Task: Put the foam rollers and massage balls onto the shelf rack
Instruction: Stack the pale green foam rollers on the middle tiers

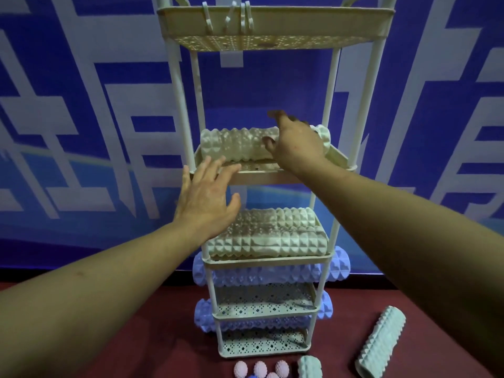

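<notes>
While the cream foam roller point(240, 143) lay lengthwise on the second tier of the shelf rack point(324, 257), the right hand point(297, 143) rested against its right half, fingers loosely curled over the top and thumb toward the front; whether it truly gripped or only steadied the roller could not be told. The left hand point(204, 197) hovered just before the tier's front left corner, fingers spread and holding nothing.

Below, two more cream rollers point(267, 233) filled the third tier, and two lilac rollers point(261, 275) lay on the lower tiers, their ends jutting past the side posts. On the dark red floor point(136, 350) at the rack's foot, two pale green rollers remained: a long one point(381, 345) to the right and a short one point(309, 368) near the front edge, beside a cluster of pink massage balls point(259, 368).

The step in hand seemed to be seating the roller. Doing it well probably meant pushing it back toward the tier's rear edge and centring it between the posts, so its overhanging right end would not tip it off. The free hand could guard the left front corner until the roller settled.
</notes>
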`<state>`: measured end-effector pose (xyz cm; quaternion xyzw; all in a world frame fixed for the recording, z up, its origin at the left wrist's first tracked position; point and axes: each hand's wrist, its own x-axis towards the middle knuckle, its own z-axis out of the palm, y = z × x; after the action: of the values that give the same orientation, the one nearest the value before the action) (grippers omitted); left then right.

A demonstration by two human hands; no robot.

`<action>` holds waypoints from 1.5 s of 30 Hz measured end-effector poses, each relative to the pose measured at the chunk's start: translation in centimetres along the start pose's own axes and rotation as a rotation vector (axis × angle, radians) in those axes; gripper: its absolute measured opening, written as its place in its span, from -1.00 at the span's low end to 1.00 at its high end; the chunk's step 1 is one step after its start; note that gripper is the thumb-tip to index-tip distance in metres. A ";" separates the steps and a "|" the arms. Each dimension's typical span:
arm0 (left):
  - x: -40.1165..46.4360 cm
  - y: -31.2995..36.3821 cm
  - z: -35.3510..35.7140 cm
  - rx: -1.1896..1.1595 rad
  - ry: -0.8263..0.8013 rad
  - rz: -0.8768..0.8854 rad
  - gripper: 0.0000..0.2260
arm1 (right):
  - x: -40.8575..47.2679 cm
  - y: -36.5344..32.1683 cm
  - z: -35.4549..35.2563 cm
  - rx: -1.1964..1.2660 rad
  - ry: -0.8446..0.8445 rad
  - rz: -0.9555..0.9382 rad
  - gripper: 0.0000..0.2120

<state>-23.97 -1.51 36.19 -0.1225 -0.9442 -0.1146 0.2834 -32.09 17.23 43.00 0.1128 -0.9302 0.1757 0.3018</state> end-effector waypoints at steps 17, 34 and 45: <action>-25.9 7.8 23.0 -0.613 -0.329 -0.206 -0.62 | -41.4 13.4 17.3 0.440 -0.173 0.683 -0.62; -36.3 4.3 34.8 -0.688 -0.646 -0.439 -0.59 | -56.7 17.9 35.4 0.328 -0.747 1.255 -0.02; -30.7 5.7 27.1 -0.690 -0.603 -0.389 -0.60 | -53.7 16.8 23.2 0.313 -0.691 1.102 -0.04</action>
<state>-11.15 6.55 -2.33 -0.0586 -0.8966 -0.4305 -0.0862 -6.92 28.95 -11.12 -0.2867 -0.8586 0.3908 -0.1671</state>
